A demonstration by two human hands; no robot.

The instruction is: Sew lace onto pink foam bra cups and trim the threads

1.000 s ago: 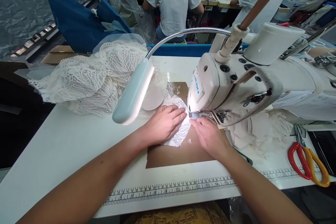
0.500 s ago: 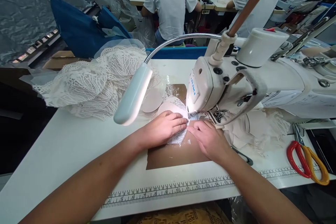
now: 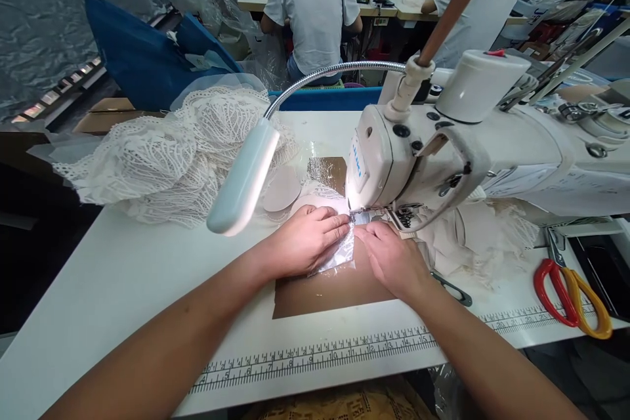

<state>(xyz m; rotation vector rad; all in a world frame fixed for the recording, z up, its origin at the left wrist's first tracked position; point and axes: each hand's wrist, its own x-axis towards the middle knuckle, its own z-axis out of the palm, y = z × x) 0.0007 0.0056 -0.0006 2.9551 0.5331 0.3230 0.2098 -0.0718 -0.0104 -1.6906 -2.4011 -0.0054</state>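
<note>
My left hand (image 3: 305, 239) lies flat, fingers together, on a small piece of white lace (image 3: 339, 254) just left of the needle of a white sewing machine (image 3: 443, 151). My right hand (image 3: 394, 256) presses fingers down on the same lace piece right in front of the presser foot (image 3: 364, 216). The lace rests on a brown patch (image 3: 329, 292) of the white table (image 3: 123, 275). A round beige pad (image 3: 281, 189) sits behind my left hand.
A heap of white lace (image 3: 167, 154) lies at the left rear. A gooseneck lamp (image 3: 243, 177) hangs over the work. More pale fabric (image 3: 482, 243) is bunched under the machine arm. Red and yellow scissors (image 3: 571, 295) lie at right. Two people (image 3: 315, 6) sit at machines beyond.
The lace piece has fed further under the presser foot, less of it shows in front. Both hands have shifted slightly toward the needle with it.
</note>
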